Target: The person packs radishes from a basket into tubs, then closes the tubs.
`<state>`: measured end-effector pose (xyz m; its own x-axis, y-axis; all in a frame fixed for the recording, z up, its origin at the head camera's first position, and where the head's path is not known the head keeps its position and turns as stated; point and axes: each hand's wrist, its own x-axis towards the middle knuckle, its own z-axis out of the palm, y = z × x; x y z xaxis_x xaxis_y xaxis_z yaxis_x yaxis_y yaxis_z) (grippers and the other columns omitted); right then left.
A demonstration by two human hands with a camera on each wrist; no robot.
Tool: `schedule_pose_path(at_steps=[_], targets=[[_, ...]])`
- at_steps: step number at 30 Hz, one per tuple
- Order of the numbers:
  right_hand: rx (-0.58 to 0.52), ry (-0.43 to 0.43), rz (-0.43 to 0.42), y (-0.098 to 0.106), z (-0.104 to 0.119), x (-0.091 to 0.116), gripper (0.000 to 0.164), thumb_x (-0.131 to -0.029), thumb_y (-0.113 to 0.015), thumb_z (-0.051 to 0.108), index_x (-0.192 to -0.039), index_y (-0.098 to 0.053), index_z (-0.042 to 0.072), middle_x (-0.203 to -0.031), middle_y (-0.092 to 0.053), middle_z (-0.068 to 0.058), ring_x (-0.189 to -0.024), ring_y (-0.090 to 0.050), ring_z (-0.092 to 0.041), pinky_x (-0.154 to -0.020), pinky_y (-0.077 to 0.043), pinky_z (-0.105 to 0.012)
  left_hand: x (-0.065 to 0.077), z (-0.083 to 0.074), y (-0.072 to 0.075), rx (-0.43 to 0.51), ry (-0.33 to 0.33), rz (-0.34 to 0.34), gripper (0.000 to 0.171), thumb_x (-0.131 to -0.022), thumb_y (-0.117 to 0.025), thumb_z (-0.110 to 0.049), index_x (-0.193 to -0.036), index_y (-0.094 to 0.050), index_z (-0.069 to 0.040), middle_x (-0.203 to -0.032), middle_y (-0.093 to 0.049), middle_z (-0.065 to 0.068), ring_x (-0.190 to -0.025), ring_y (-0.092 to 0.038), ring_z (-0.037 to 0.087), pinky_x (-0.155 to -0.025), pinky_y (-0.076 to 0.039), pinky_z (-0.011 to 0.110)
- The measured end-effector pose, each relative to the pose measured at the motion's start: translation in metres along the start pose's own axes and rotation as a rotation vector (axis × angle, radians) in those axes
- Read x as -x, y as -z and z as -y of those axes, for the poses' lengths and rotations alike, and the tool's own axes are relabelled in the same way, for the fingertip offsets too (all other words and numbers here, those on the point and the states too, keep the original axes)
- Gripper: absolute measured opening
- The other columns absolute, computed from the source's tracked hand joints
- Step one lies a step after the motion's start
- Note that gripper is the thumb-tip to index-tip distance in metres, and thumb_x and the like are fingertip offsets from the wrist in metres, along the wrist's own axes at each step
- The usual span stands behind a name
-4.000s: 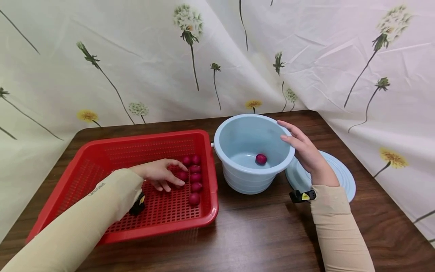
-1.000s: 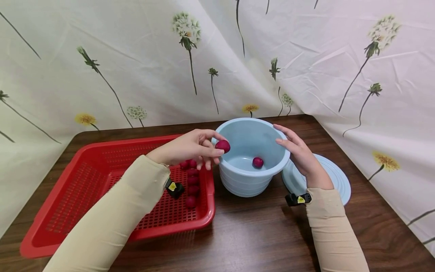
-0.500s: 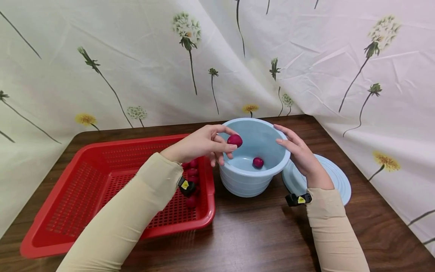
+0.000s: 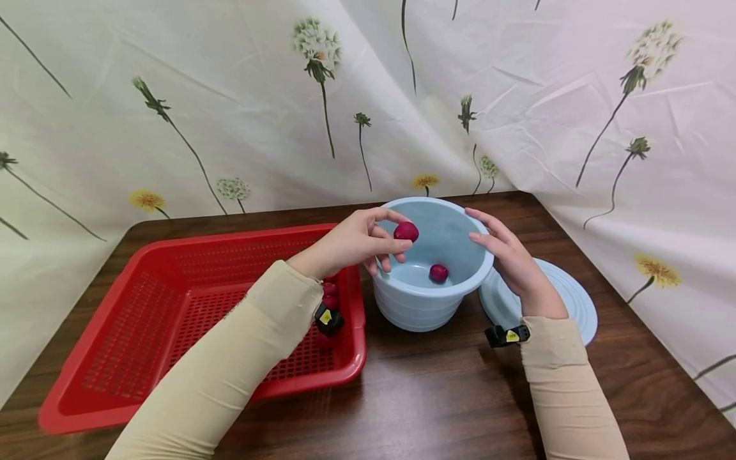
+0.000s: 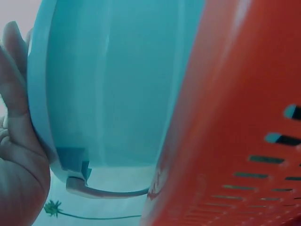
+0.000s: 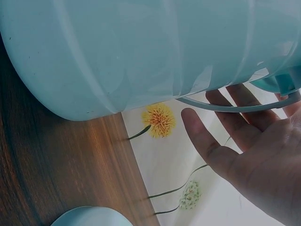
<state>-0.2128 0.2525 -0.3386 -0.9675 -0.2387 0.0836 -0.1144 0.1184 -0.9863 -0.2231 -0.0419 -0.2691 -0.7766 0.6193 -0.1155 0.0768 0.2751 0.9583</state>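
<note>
My left hand (image 4: 361, 239) pinches a small, round, magenta-red fruit or vegetable (image 4: 406, 232) between thumb and forefinger, over the left part of the open mouth of a light blue plastic bucket (image 4: 422, 310). Its other fingers hang by the rim. Another such red piece (image 4: 438, 273) lies on the bucket's floor. On the right, my right hand (image 4: 517, 265) holds the bucket's rim, thumb over the edge. In the right wrist view the other fingers (image 6: 207, 139) spread along the outside by the handle (image 6: 244, 108). The left wrist view leaves the held piece unseen.
A red perforated basket (image 4: 359, 338) stands left of the bucket. Several more red pieces (image 4: 329, 291) line its right side, partly hidden by my left wrist. Right of the bucket, under my right hand, lies a round blue lid (image 4: 566, 294). A flowered cloth (image 4: 259, 96) hangs behind the table.
From inside the basket, my left hand has picked up a red piece and carried it right over the bucket's rim, still inching right lately. My right hand stays at the bucket.
</note>
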Motion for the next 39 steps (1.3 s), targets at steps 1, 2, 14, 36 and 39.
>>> schedule_pose_path(at_steps=[1,2,14,36,39], targets=[[-0.001,0.001,0.001,0.0002,-0.0001,-0.0002,0.053,-0.103,-0.046,0.023,-0.154,-0.031,0.014,-0.147,-0.037,-0.008,-0.12,-0.049,-0.011,-0.09,-0.048,-0.021,-0.0006,0.0003,-0.0007,-0.017,-0.003,0.003,0.045,-0.092,-0.071,-0.018,-0.132,-0.052,-0.014,-0.088,-0.073,0.011,-0.059,-0.063,0.014,-0.053,-0.052,0.025],[-0.002,0.001,0.001,0.0003,-0.0001,-0.0003,0.053,-0.103,-0.046,0.023,-0.154,-0.031,0.014,-0.147,-0.037,-0.008,-0.119,-0.05,-0.011,-0.09,-0.048,-0.021,-0.0011,0.0005,-0.0012,-0.035,-0.005,0.007,0.045,-0.092,-0.071,-0.018,-0.133,-0.052,-0.014,-0.088,-0.073,0.01,-0.06,-0.063,0.014,-0.053,-0.053,0.025],[0.003,0.003,0.002,-0.0005,0.0014,-0.0006,0.053,-0.104,-0.045,0.022,-0.154,-0.031,0.013,-0.146,-0.037,-0.008,-0.118,-0.05,-0.011,-0.089,-0.049,-0.02,-0.0015,0.0005,-0.0029,-0.121,0.04,0.008,0.045,-0.092,-0.072,-0.022,-0.132,-0.053,-0.015,-0.093,-0.074,0.014,-0.06,-0.064,0.014,-0.048,-0.05,0.025],[-0.033,0.014,0.009,-0.0009,0.0013,-0.0013,0.052,-0.103,-0.046,0.02,-0.153,-0.032,0.013,-0.142,-0.041,-0.005,-0.116,-0.052,-0.009,-0.09,-0.049,-0.021,-0.001,0.0043,-0.0021,-0.114,0.033,-0.003,0.05,-0.092,-0.072,-0.022,-0.136,-0.051,-0.018,-0.097,-0.072,0.019,-0.06,-0.065,0.014,-0.04,-0.042,0.025],[-0.032,0.014,0.01,-0.0007,0.0011,-0.0016,0.052,-0.103,-0.046,0.02,-0.153,-0.032,0.012,-0.143,-0.04,-0.006,-0.117,-0.053,-0.009,-0.09,-0.049,-0.021,-0.0011,0.0048,-0.0019,-0.109,0.028,-0.002,0.05,-0.091,-0.072,-0.023,-0.136,-0.051,-0.019,-0.096,-0.073,0.017,-0.06,-0.065,0.014,-0.04,-0.042,0.024]])
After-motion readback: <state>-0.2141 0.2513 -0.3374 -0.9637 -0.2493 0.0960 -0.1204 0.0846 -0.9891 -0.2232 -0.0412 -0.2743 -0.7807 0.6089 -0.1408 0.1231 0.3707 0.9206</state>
